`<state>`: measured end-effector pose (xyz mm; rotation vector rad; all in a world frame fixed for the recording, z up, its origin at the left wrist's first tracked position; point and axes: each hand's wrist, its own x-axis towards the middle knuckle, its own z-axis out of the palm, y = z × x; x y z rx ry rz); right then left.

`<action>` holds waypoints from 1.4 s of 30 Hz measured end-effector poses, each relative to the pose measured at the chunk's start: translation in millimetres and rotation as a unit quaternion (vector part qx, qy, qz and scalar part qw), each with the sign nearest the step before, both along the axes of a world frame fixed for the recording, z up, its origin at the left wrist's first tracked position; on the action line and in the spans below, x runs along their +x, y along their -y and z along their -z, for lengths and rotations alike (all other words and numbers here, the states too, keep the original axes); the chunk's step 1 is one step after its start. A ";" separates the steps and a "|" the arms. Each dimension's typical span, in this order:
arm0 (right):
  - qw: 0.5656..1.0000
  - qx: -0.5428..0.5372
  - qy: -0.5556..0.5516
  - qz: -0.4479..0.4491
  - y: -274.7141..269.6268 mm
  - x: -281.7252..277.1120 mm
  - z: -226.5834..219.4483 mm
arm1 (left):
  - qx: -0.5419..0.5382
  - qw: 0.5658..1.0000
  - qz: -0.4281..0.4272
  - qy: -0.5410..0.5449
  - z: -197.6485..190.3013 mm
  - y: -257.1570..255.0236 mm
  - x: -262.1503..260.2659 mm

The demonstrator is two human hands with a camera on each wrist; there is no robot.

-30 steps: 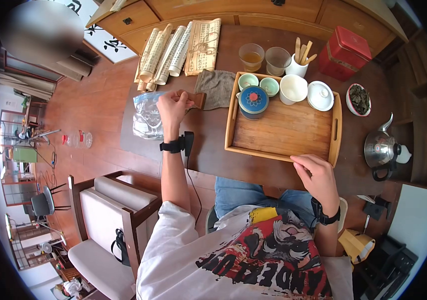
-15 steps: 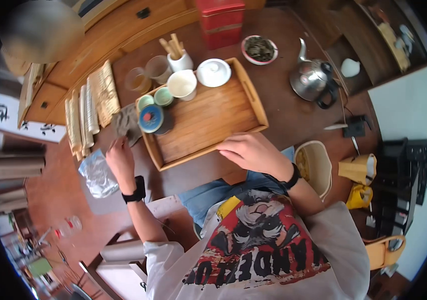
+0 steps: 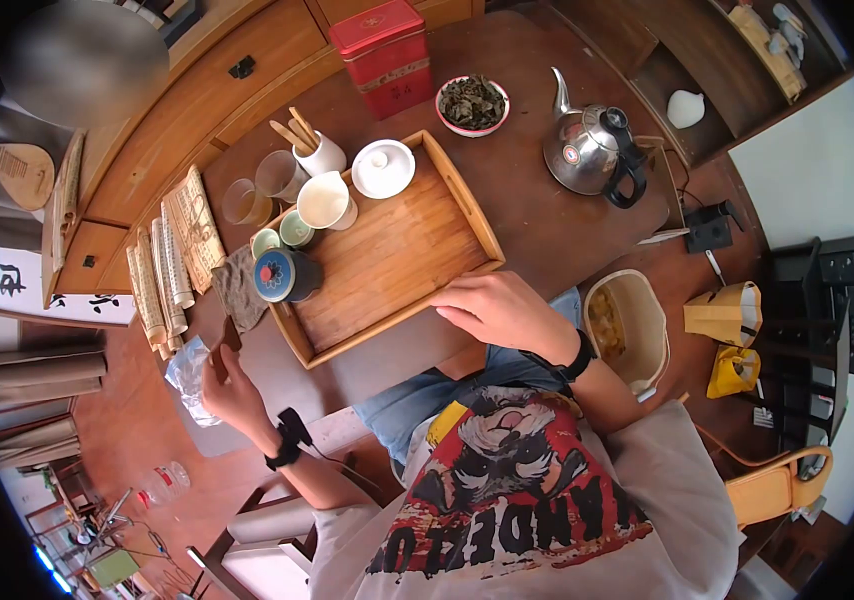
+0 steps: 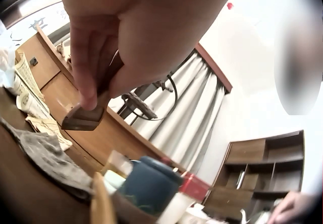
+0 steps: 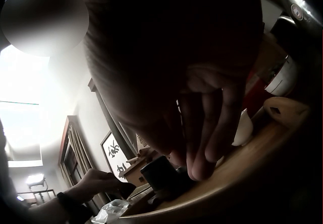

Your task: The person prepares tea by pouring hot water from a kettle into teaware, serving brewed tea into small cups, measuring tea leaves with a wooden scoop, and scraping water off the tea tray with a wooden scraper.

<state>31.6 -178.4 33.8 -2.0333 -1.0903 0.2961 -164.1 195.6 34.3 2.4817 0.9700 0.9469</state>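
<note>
My left hand [image 3: 234, 392] pinches a flat brown wooden piece [image 4: 83, 119] between thumb and fingers, raised near the left end of the table. In the head view, a clear plastic bag [image 3: 187, 375] lies beside this hand, and a grey cloth [image 3: 237, 292] is just beyond it. My right hand [image 3: 509, 314] rests at the near rim of the wooden tray [image 3: 397, 250], its fingers loosely bent. On the tray stand a blue lidded jar [image 3: 275, 276], two small green cups [image 3: 296, 230], a white pouring cup [image 3: 325, 203] and a white lidded bowl [image 3: 383, 168].
Rolled paper scrolls [image 3: 162, 270] lie at the left. Behind the tray are two clear cups [image 3: 280, 176], a white holder [image 3: 321, 156] with wooden tools and a red tin [image 3: 384, 60]. A bowl of tea leaves [image 3: 473, 104] and a steel kettle [image 3: 587, 150] stand right. A bin [image 3: 637, 330] is below.
The head view has turned right, so the table appears rotated and further left. My left hand still holds the wooden piece near the bag; my right hand stays at the tray's near rim.
</note>
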 end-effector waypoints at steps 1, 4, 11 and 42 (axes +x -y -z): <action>1.000 0.001 0.001 -0.002 2.5 0.9 0.7 | -0.062 0.997 -0.008 0.044 -1.6 10.1 -4.7; 1.000 0.028 -0.004 -0.003 3.5 3.6 2.3 | -0.194 0.969 0.022 0.149 -5.6 59.7 3.1; 0.978 0.136 -0.146 0.056 -29.7 3.0 2.3 | -0.491 0.826 0.153 0.231 -17.6 156.0 56.4; 0.995 0.073 0.019 -0.065 -104.0 28.6 -81.4 | -0.393 0.872 0.204 0.208 -25.7 157.1 51.0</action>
